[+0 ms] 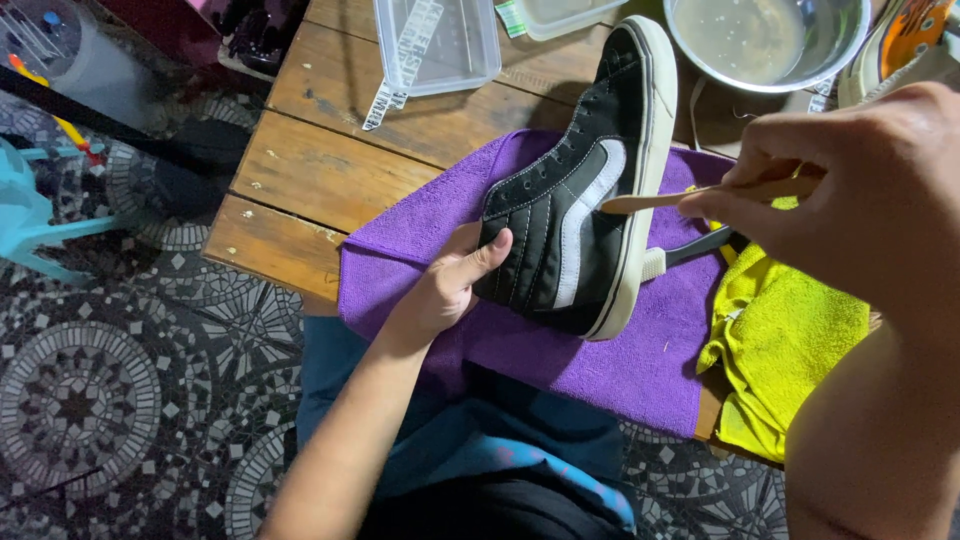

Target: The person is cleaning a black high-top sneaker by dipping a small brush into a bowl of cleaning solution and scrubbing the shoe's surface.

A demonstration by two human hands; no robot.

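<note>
The left hand (pixel 445 290) is closed around the collar end of a black high-top sneaker (pixel 575 215), thumb pressed flat on the black side panel, pinning it on its side. The right hand (pixel 860 190), near the right edge, is curled shut on a thin wooden stick (pixel 690 197) whose tip touches the shoe's white side stripe.

The sneaker lies on a purple microfiber cloth (pixel 610 365) spread over the near edge of the wooden desk (pixel 320 160), toe pointing far. It looks light, with a soft upper and a stiffer white rubber sole, so the collar and the sole rim seem the firm places to hold it.

A yellow cloth (pixel 785 340) is bunched to its right. A dark-handled brush (pixel 690 250) pokes out from under the sole. Farther off stand a metal bowl of water (pixel 765 40) and a clear plastic container (pixel 435 45).
</note>
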